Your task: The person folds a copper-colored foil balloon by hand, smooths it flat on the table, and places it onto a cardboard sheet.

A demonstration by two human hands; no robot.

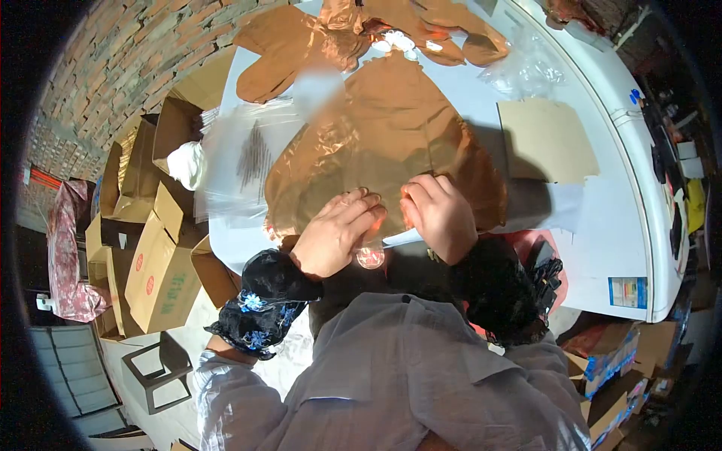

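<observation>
A large copper-coloured foil balloon (pixel 383 120) lies flat on the white table (pixel 609 225), its wide end toward me. My left hand (pixel 338 234) rests at its near edge with the fingers bent together over the foil. Beside it, my right hand (pixel 442 218) is closed, thumb and fingertips pinching foil at the same edge; the fingertips are partly hidden. A small round, shiny reddish piece (pixel 370 258) hangs below the table edge between my hands.
More copper foil balloons (pixel 323 45) lie at the back, near small white pieces (pixel 395 43). Clear plastic sleeves (pixel 244 161) are on the left, a cardboard sheet (pixel 547 140) on the right. Open cartons (pixel 162 263) and a dark stool (pixel 158 372) stand left.
</observation>
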